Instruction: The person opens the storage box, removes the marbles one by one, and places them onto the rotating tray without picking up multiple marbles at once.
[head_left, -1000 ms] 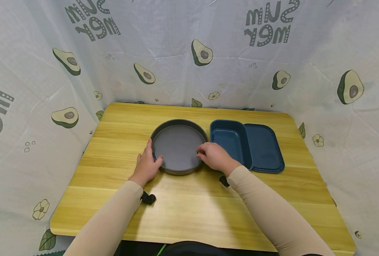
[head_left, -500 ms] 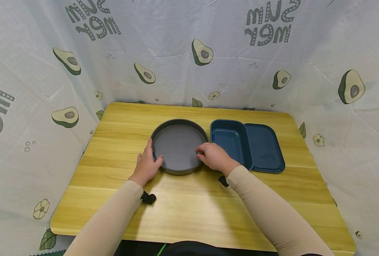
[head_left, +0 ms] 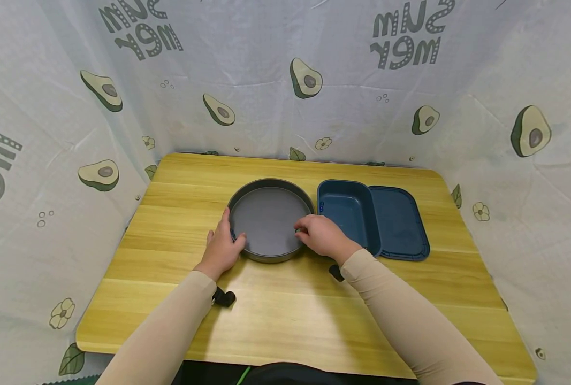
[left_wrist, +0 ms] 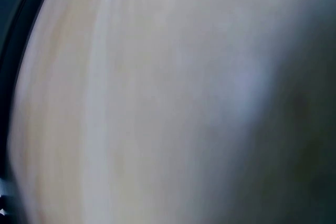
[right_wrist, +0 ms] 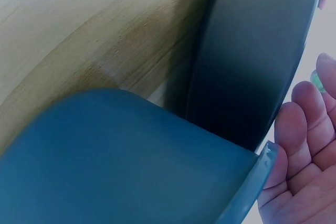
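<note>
My left hand point(head_left: 220, 251) lies at the left near side of the round grey pan point(head_left: 268, 219), spread open, the index finger straight along the outer wall and the thumb reaching over the rim to the inside. My right hand point(head_left: 326, 235) is over the pan's right edge with fingers drawn in, thumb and fingertips pinching a small green piece point(right_wrist: 316, 81); most of it is hidden, so I can't tell what it is. The pan sits towards the middle of the wooden desk point(head_left: 275, 310), its far side higher up than my hands. Just right of it stands a deep blue box point(head_left: 345, 206), its near end partly behind my right wrist, and at the box's right lies a flat blue tray-like lid point(head_left: 403, 224). An avocado-print cloth point(head_left: 261, 37) hangs beyond the far edge.
</note>
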